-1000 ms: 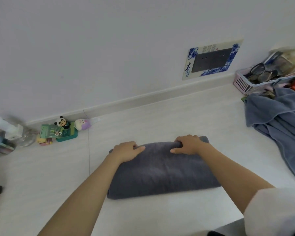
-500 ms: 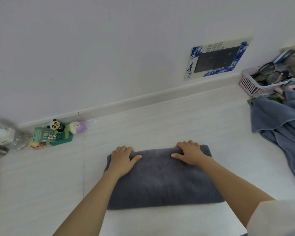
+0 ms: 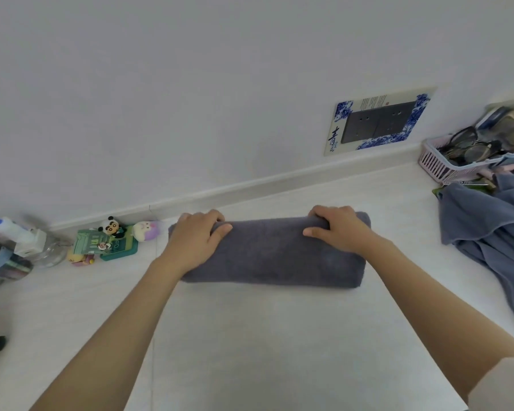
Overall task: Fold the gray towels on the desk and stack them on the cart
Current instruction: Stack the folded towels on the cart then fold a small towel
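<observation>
A dark gray towel (image 3: 273,256), folded into a thick long bundle, lies across the white desk (image 3: 264,336) in front of me. My left hand (image 3: 196,235) grips its far left edge, fingers curled over the back and thumb on top. My right hand (image 3: 339,229) grips the far right edge the same way. A second blue-gray towel (image 3: 493,226) lies crumpled and unfolded at the desk's right side. No cart is in view.
A pink basket (image 3: 436,164) holding glasses stands at the back right beside the loose towel. Small figurines (image 3: 113,238) and a pump bottle (image 3: 15,235) sit at the back left by the wall. A socket plate (image 3: 377,123) is on the wall.
Both hands went from lying flat on the towel to curling their fingers over its far edge. The towel now looks shorter from front to back and sits farther from me.
</observation>
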Tool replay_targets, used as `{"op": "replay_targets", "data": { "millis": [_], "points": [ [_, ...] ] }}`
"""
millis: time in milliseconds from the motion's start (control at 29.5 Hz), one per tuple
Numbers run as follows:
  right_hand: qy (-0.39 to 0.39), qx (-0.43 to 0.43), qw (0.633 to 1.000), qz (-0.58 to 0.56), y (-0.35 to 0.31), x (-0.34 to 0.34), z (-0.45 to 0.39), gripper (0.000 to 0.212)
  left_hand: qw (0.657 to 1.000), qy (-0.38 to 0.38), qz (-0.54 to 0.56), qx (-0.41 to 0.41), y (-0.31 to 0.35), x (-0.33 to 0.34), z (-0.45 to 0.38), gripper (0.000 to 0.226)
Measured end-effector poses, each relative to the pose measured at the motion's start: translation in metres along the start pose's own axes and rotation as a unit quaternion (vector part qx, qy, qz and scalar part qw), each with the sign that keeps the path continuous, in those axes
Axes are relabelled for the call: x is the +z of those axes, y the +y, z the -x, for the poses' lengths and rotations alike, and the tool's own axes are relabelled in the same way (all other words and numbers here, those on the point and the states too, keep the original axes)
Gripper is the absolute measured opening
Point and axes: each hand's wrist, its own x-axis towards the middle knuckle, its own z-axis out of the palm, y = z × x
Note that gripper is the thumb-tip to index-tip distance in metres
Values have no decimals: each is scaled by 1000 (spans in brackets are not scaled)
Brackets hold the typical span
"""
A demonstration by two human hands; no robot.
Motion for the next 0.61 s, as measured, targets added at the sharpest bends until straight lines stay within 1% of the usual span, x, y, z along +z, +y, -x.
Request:
{"op": "replay_targets", "data": {
  "millis": [34,102,170,238,271,339,373,407,441,509,543,611],
  "points": [
    [38,-24,999,26,-5,-5,1,26,999,40,-17,33,1,-10,2,34],
    [76,-50,993,77,-8,-7,5,32,996,54,-38,65,0,-15,8,44],
    [64,-54,990,111,-7,4,17,36,995,43,-47,78,-6,-1,26,44],
    [16,-36,992,118,-2,27,34,39,996,19,-52,75,-8,24,50,40],
    [-20,-17,994,110,1,40,43,37,997,-19,-49,65,-6,38,64,40],
    [-97,27,990,103,10,69,62,27,990,-136,-37,26,-1,67,95,35],
    [-121,48,987,99,15,83,73,24,983,-180,-33,9,0,81,111,31],
    [-126,65,986,92,19,92,81,23,979,-201,-27,-2,1,90,122,29],
    [-124,81,985,86,22,100,90,22,978,-207,-21,-6,2,95,133,31],
    [-105,93,986,94,23,106,97,24,983,-186,2,-11,0,94,143,40],
    [-98,89,986,105,20,107,98,26,985,-171,21,-13,-1,93,143,45],
    [-84,77,987,117,10,108,93,30,991,-118,59,-20,-1,90,136,46]
  ]
}}
